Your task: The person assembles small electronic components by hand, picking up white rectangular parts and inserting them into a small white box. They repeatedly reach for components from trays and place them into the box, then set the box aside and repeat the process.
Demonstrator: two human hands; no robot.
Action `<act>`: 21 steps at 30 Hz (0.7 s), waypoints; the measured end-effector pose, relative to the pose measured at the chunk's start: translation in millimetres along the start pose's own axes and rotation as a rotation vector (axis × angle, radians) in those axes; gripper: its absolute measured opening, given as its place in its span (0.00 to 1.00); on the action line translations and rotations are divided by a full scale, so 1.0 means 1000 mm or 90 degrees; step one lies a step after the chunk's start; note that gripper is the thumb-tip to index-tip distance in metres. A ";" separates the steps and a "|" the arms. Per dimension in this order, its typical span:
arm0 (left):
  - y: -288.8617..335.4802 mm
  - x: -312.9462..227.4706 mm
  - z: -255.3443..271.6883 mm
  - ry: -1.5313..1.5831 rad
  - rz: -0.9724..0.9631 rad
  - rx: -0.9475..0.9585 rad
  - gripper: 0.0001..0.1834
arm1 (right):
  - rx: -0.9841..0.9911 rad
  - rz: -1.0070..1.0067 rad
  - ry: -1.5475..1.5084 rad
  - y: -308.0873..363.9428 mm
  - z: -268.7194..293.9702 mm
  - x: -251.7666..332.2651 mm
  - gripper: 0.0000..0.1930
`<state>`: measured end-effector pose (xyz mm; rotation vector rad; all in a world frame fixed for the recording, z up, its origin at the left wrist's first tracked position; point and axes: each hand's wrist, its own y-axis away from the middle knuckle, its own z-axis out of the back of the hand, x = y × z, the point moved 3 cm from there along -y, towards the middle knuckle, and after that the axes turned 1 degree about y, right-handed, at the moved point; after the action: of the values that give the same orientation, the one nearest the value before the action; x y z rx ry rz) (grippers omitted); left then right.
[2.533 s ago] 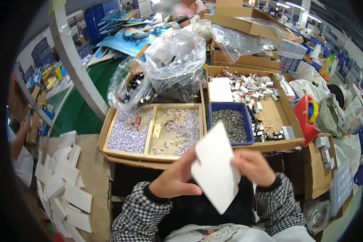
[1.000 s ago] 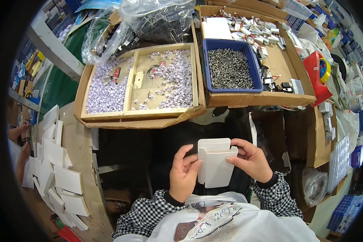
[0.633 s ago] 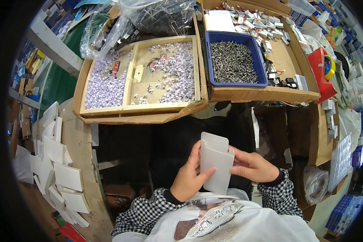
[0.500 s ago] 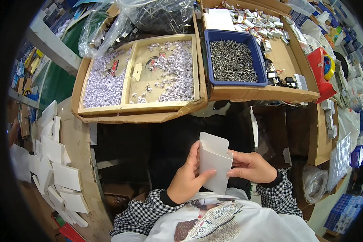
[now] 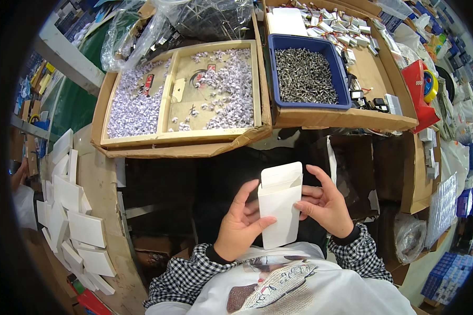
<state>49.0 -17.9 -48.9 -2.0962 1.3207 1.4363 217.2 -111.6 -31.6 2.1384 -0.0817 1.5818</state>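
Observation:
A small white carton (image 5: 280, 218) is held upright over my lap, its top flap standing up and its mouth uncovered at the far end. My left hand (image 5: 240, 220) grips its left side, with the thumb on the front face and the index finger raised. On the right side, my right hand (image 5: 326, 206) pinches the carton with its thumb in front and fingers behind, index finger lifted off. What lies inside the carton cannot be made out.
Beyond my hands stands a divided wooden tray (image 5: 165, 94) of small white parts. Beside it, a blue bin (image 5: 310, 73) of small metal parts sits in a cardboard box (image 5: 341, 116). White cartons (image 5: 86, 228) are heaped at the left. A red holder (image 5: 419, 94) is at right.
The carton has turned more upright and squarely toward me. My right index finger has lifted off it, and both hands have opened their grip a little.

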 end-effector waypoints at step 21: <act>0.008 0.002 0.017 -0.196 -0.062 0.025 0.16 | 0.060 0.146 0.142 0.001 -0.007 -0.005 0.12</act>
<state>32.4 -12.0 -56.6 -1.7987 1.1028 1.5981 209.0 -110.4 -34.3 2.0655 -0.1885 1.9827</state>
